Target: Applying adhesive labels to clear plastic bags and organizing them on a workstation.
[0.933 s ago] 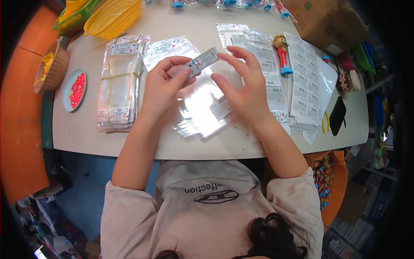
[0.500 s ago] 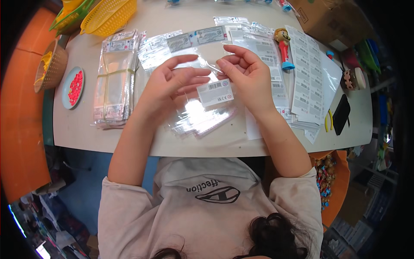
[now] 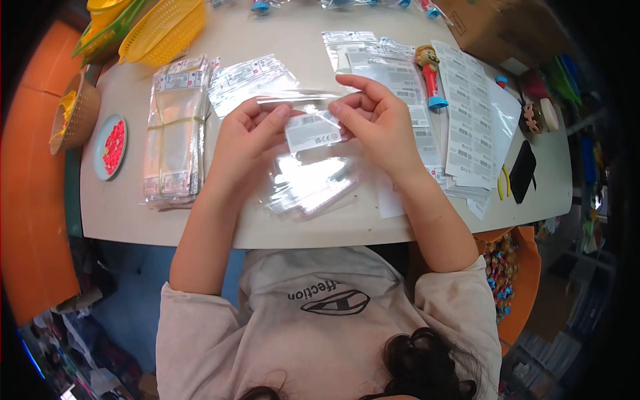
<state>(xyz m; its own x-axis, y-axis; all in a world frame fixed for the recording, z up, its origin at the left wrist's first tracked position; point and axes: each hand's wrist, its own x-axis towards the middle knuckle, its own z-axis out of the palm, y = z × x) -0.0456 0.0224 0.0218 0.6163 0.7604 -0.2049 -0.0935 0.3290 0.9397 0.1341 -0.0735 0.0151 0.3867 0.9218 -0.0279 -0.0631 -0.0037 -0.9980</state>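
Between my hands is a clear plastic bag point(image 3: 283, 101) with its top edge raised toward the far side. A white printed label point(image 3: 310, 136) shows on its front. My left hand point(image 3: 241, 137) is closed, pinching the bag at its left side between thumb and fingers. At the right side my right hand point(image 3: 381, 130) grips the bag between thumb and curled fingers, its index finger lifted and bent. Below them, more clear bags point(image 3: 303, 193) lie in a glossy, overlapping pile on the table. Glare hides part of the film.
Left stand a banded bag bundle point(image 3: 173, 130), a plate point(image 3: 100, 150) of small pink pieces and a yellow basket point(image 3: 157, 37). Right lie label sheets point(image 3: 470, 117), a red toy figure point(image 3: 431, 77), yellow-handled pliers point(image 3: 505, 183) and a black phone point(image 3: 524, 172). Loose bags point(image 3: 250, 80) lie beyond my hands.
My left hand has gone from spread fingers to a pinch on the bag. The bag's top edge is now lifted and stretched between both hands, and the label has shifted left.
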